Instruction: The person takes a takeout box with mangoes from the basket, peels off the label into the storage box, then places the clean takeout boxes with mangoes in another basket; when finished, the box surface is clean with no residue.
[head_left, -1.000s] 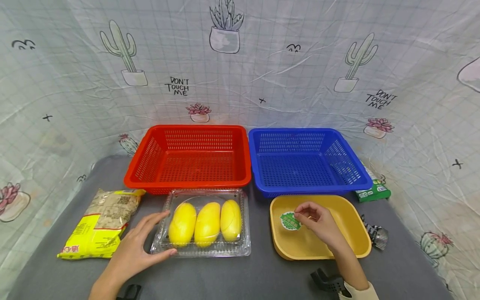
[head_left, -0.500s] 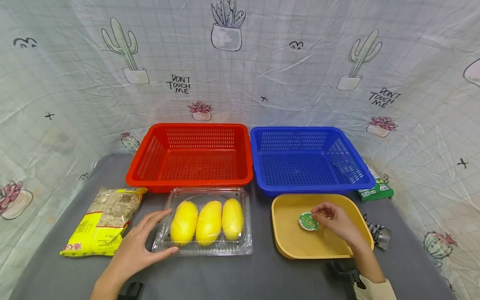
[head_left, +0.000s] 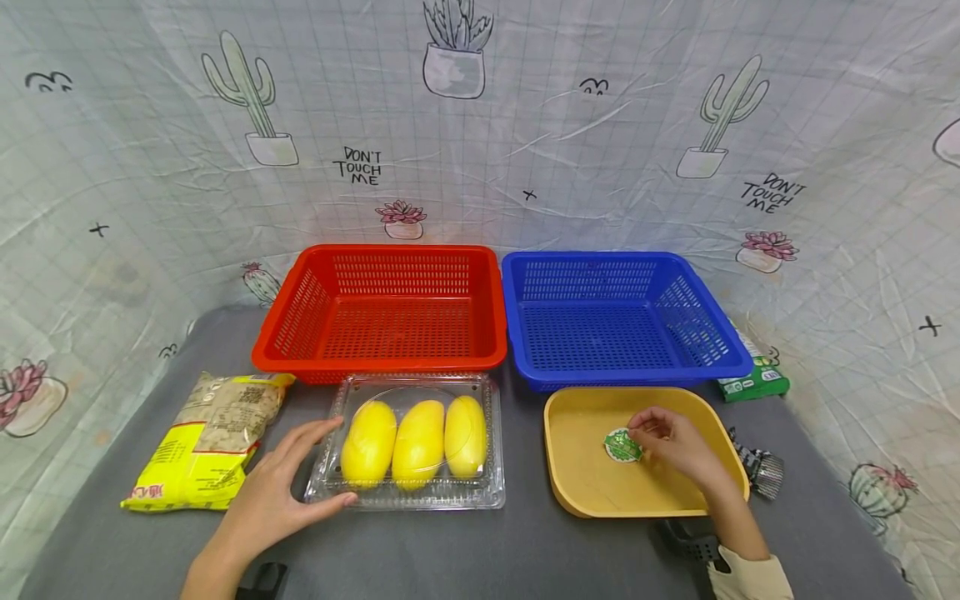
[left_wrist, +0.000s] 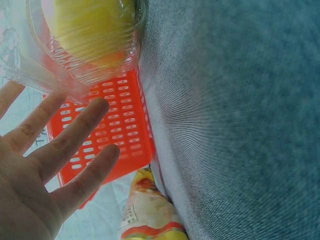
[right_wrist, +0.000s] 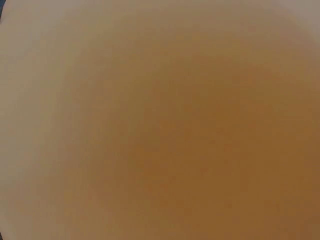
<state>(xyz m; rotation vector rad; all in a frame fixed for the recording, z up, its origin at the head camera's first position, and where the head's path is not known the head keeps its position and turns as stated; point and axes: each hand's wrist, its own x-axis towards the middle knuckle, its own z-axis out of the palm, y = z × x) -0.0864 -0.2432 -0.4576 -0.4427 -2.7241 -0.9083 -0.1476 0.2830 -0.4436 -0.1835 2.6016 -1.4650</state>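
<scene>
Three yellow mangoes (head_left: pixel 417 446) lie side by side in a clear plastic clamshell box (head_left: pixel 480 497) with its lid down. My left hand (head_left: pixel 273 492) is spread at the box's left edge, thumb at the front corner and fingers at the side; firm contact is hard to tell. In the left wrist view its fingers (left_wrist: pixel 75 135) are straight beside the clear plastic. Over the yellow tray (head_left: pixel 581 504), my right hand (head_left: pixel 678 450) pinches a round green-and-white sticker (head_left: pixel 622 446) between thumb and fingertips. The right wrist view is only an orange-brown blur.
Behind stand a red basket (head_left: pixel 378 365) and a blue basket (head_left: pixel 633 375), side by side. A yellow-and-clear food bag (head_left: pixel 206 450) lies left of the box. At the right are a green packet (head_left: pixel 756 382) and a dark object with a silvery mesh end (head_left: pixel 767 475).
My right hand has moved rightward over the tray with the sticker, which now appears turned slightly. The left hand stays at the box. The whole view has shifted a little.
</scene>
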